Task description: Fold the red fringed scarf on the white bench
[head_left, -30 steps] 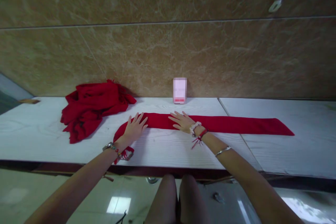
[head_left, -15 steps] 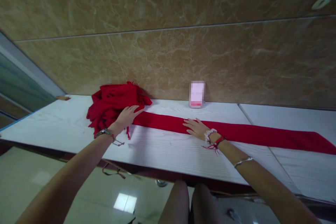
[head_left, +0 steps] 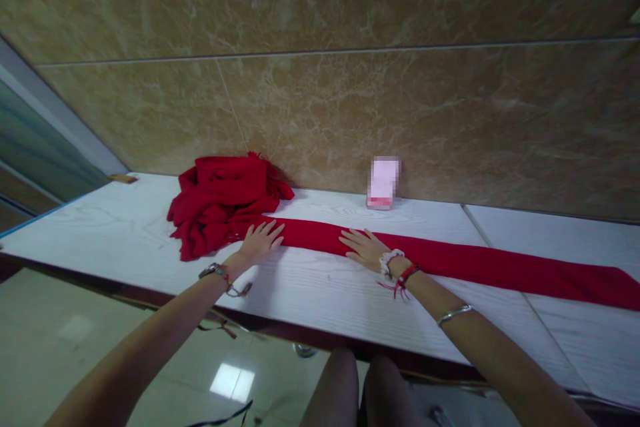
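A long red scarf (head_left: pixel 470 260) lies as a flat, narrow strip along the white tabletop, running out of view at the right. My left hand (head_left: pixel 261 240) rests flat on its left end, fingers spread. On the strip's middle part lies my right hand (head_left: pixel 364 247), palm down with the fingers apart. Beside my left hand, a crumpled heap of red cloth (head_left: pixel 215 193) with fringed edges sits against the wall. Whether the strip joins the heap cannot be made out.
A pink-white box-like item (head_left: pixel 384 181), blurred out, stands by the wall behind the strip. A small brown piece (head_left: pixel 123 178) lies at the table's far left corner. The white table (head_left: pixel 310 287) has its front edge close to my knees; a brown tiled wall (head_left: pixel 325 113) bounds the back.
My left hand has moved from the edge of the heap down and right onto the strip. My right hand has slid slightly left along it. The view has shifted a little.
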### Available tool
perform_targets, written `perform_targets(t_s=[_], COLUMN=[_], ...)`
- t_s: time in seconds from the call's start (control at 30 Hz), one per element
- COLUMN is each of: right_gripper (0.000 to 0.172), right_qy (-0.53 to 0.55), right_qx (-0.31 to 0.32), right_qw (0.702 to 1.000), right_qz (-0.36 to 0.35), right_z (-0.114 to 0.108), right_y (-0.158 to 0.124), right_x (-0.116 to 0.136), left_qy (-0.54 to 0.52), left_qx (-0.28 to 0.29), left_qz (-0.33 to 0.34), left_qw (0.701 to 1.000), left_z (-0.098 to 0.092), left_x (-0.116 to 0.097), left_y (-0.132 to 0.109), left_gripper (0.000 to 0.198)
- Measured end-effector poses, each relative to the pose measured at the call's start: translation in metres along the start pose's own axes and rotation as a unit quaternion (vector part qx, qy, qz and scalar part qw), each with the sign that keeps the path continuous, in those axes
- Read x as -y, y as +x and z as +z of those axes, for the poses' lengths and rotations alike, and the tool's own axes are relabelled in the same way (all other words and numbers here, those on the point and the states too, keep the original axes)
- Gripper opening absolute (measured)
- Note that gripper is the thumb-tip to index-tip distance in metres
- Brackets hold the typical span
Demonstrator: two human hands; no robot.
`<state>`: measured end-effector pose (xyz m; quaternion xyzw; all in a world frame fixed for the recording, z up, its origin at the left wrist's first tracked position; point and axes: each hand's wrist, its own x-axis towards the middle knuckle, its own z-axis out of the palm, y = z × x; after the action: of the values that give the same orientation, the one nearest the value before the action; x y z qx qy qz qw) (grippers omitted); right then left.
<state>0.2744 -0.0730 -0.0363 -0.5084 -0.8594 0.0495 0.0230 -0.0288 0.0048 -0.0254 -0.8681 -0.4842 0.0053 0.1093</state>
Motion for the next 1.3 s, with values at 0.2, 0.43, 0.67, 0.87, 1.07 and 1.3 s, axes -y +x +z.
perform_targets(t_s=[0.2, 0.43, 0.67, 0.87, 1.07, 1.3], right_gripper=[0.048, 0.048, 0.053, 0.051, 0.053, 0.055], right_qy=[0.009, 0.006, 0.037, 0.021, -0.041, -0.029], right_qx=[-0.024, 0.037, -0.046, -0.001, 0.035, -0.026], right_qw=[0.998, 0.997, 0.993, 0.994, 0.977, 0.984], right_qz=[0.063, 0.069, 0.101, 0.112, 0.204, 0.174], right_z=[-0.012, -0.007, -0.008, 0.004, -0.009, -0.015], right_y=[0.027, 0.009, 0.042, 0.018, -0.083, -0.052], right_x=[0.026, 0.015, 0.04, 0.031, -0.034, -0.014], left_qy=[-0.04, -0.053, -0.053, -0.047, -0.035, -0.068], left_qx=[-0.006, -0.024, -0.025, -0.028, -0.007, -0.017], left_qz=[0.018, 0.028, 0.094, 0.096, 0.082, 0.226], left_qw=[0.999, 0.998, 0.994, 0.994, 0.996, 0.972], left_z=[0.005, 0.021, 0.011, 0.018, 0.012, -0.009], left_x=[-0.018, 0.008, -0.027, -0.02, -0.02, -0.074], left_y=[0.027, 0.023, 0.033, 0.03, 0.029, 0.039], left_gripper=[0.043, 0.044, 0.047, 0.048, 0.048, 0.048])
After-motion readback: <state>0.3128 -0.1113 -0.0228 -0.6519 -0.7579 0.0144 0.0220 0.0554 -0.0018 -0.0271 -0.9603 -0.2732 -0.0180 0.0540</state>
